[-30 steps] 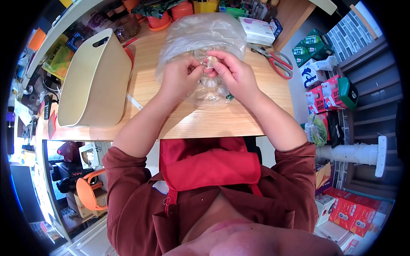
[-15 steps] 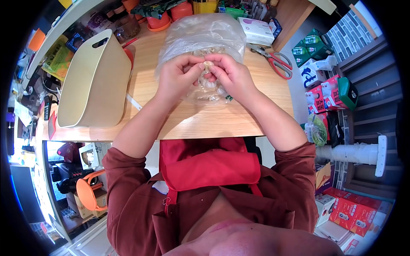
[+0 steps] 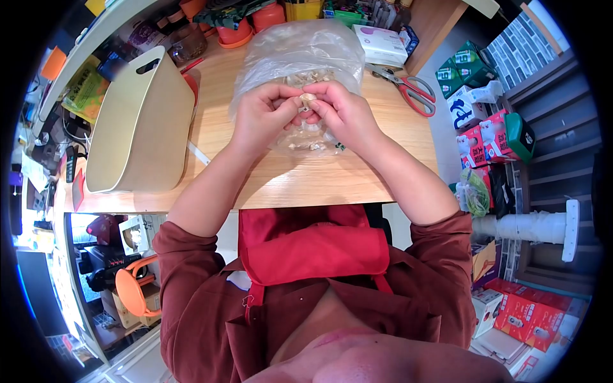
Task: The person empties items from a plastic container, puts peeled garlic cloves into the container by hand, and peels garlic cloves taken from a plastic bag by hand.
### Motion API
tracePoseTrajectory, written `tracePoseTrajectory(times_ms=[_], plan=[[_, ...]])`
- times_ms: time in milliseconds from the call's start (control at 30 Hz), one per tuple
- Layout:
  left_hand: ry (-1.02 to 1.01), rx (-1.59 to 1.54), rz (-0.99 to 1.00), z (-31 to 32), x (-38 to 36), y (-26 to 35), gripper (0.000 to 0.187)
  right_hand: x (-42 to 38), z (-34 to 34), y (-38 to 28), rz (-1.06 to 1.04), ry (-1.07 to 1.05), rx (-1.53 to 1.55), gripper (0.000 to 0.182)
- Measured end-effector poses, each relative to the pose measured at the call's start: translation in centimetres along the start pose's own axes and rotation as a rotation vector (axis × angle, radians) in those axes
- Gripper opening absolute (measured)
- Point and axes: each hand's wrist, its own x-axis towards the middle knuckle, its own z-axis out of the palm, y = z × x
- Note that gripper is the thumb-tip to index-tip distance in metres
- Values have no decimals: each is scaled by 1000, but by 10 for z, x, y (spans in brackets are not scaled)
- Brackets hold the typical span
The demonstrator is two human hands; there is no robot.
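Observation:
My left hand [image 3: 267, 113] and my right hand [image 3: 340, 110] meet above a clear plastic bag on the desk. Thumbs and fingertips of both pinch a small pale garlic clove [image 3: 309, 99] between them. Beneath the hands the plastic bag [image 3: 300, 48] lies spread out, its far part puffed up and crumpled. Pale garlic pieces and papery skins [image 3: 313, 78] show in it beyond my fingers. More whitish garlic [image 3: 311, 131] lies on the near part of the bag, partly hidden by my hands.
A tall beige bin [image 3: 137, 127] stands on the desk at left. Red-handled scissors [image 3: 414, 94] lie at right, near a white box [image 3: 381, 46]. Red pots [image 3: 236, 32] line the back. A white strip [image 3: 198, 153] lies by the bin.
The fingertips have shifted slightly around the garlic clove, and more of its pale surface shows. Both hands stay over the bag in nearly the same place.

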Motion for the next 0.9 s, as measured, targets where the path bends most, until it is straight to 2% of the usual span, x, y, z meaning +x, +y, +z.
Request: tracePoseTrajectory(times_ms=[333, 433, 900], plan=[[-9, -16, -17, -4, 2, -4, 16, 0, 2, -1, 17, 0, 115, 21], [-30, -32, 51, 2, 0, 1, 15, 1, 0, -1, 12, 34, 94, 21], [-12, 46, 5, 3, 1, 3, 12, 1, 0, 0, -3, 14, -5, 21]])
